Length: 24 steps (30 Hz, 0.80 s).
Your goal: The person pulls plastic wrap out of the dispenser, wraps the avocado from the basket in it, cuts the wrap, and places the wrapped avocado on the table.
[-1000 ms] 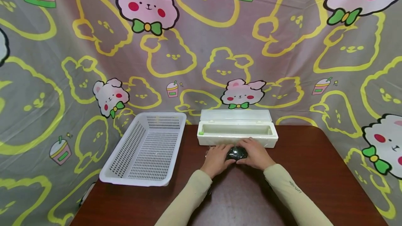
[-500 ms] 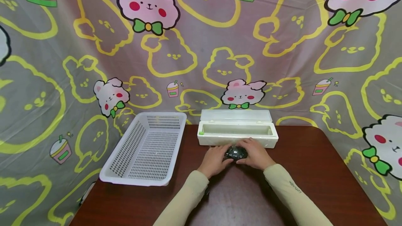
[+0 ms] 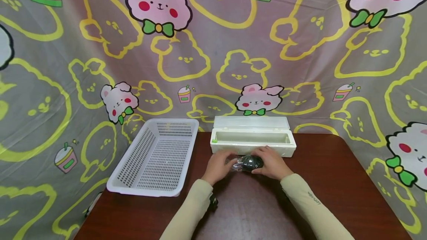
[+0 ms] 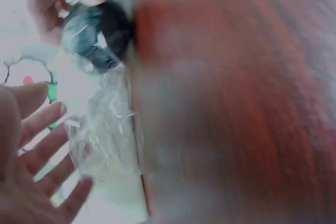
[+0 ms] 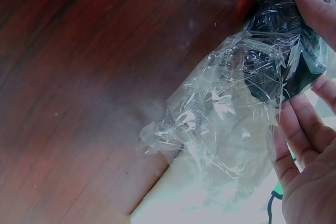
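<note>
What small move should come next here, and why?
Probably the left hand should fold the loose film over the dark object: a crumpled flap sticks out toward that hand, whose fingers are spread in the left wrist view, while the right hand grips the object and could steady it.

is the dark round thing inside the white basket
No, in the head view the dark round thing is in front of the long white box, well outside the white basket.
</note>
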Motion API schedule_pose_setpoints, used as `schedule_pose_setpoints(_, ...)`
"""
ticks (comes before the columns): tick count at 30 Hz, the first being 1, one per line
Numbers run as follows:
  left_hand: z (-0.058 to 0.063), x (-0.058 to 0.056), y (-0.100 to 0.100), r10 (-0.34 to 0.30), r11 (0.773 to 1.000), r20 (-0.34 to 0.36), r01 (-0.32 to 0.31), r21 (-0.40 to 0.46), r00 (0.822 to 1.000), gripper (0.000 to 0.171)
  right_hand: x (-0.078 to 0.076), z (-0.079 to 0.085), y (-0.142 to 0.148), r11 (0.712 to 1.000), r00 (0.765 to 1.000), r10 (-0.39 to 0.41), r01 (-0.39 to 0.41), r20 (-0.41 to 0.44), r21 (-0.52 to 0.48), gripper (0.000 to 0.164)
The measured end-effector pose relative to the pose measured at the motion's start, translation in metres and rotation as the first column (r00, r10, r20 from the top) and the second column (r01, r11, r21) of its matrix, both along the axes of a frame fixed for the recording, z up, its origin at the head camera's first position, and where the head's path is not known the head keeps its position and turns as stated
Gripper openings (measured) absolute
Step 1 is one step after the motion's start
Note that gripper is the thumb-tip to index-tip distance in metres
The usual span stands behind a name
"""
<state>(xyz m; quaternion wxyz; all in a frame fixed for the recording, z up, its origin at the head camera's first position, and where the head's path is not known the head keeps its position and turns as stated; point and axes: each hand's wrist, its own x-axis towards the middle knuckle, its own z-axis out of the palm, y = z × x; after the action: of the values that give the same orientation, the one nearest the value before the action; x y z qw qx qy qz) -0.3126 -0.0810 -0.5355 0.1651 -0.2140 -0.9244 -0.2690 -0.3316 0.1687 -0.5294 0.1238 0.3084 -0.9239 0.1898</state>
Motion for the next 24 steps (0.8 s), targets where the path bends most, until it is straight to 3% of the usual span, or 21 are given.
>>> schedule_pose_setpoints(3, 0.003, -0.006, -0.008, 0.069, 0.988, 0.012, -0.07, 0.137, 0.998, 0.027, 0.0, 0.0, 0.001, 1.0, 1.0, 0.003, -0.003, -0.004, -0.002, 0.059)
schedule_pose_setpoints(7, 0.005, -0.018, -0.017, 0.166, 0.946, 0.012, -0.162, 0.28, 0.986, 0.044, -0.001, 0.0, 0.002, 1.0, 1.0, -0.003, 0.003, 0.004, 0.003, 0.06)
schedule_pose_setpoints(13, 0.004, -0.034, -0.031, 0.209, 0.899, 0.014, -0.198, 0.39, 0.978, 0.081, -0.001, -0.001, 0.003, 1.0, 1.0, -0.008, 0.008, 0.013, 0.005, 0.061)
schedule_pose_setpoints(18, -0.002, -0.044, -0.038, 0.154, 0.869, 0.131, -0.197, 0.453, 0.979, 0.107, -0.001, 0.0, 0.003, 1.0, 1.0, -0.004, 0.004, 0.016, 0.012, 0.059)
schedule_pose_setpoints(24, -0.011, -0.051, -0.04, 0.018, 0.766, 0.29, -0.2, 0.61, 0.957, 0.122, -0.001, -0.001, 0.002, 1.0, 1.0, -0.003, 0.002, 0.016, 0.016, 0.059)
